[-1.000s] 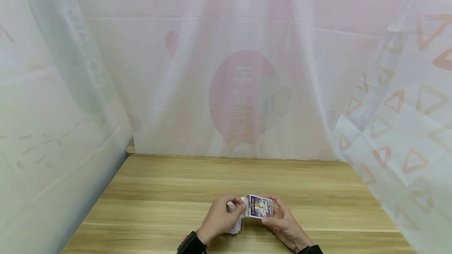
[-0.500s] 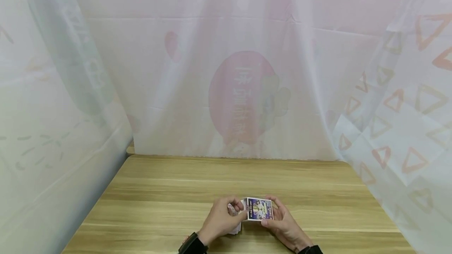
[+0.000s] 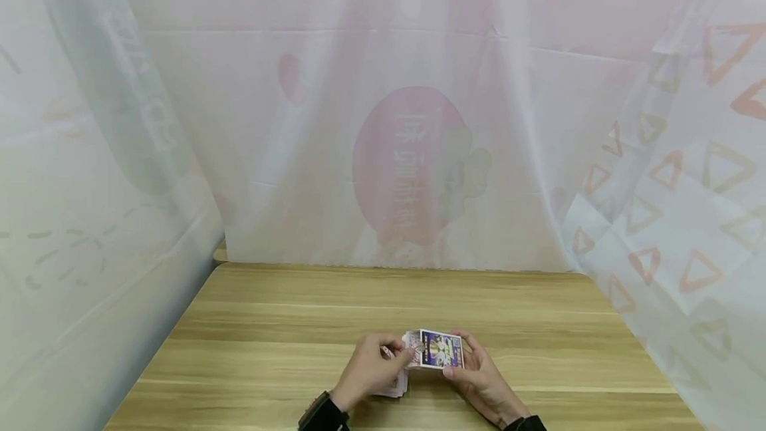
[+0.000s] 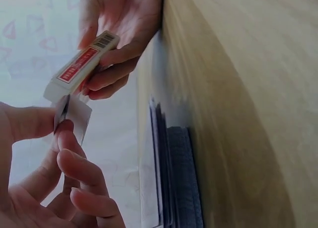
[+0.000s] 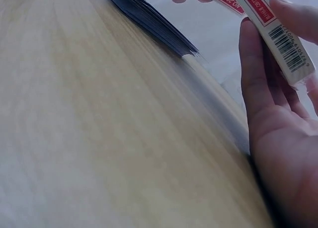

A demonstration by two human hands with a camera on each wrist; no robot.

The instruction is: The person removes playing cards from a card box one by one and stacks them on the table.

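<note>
Card box point(image 3: 441, 350) held in right hand point(image 3: 481, 381)'s grip; left hand point(image 3: 368, 371) pinches its flap point(image 4: 74, 116).

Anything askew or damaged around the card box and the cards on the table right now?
Nothing looks damaged. The card box is held in the right hand, its flap pinched by the left hand. The stack of cards on the wooden table is slightly fanned, not squared.

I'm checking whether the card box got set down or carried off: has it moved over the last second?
No. The card box sits at the same spot over the wooden table, its top edge barely tilted, between the left hand and right hand.
</note>
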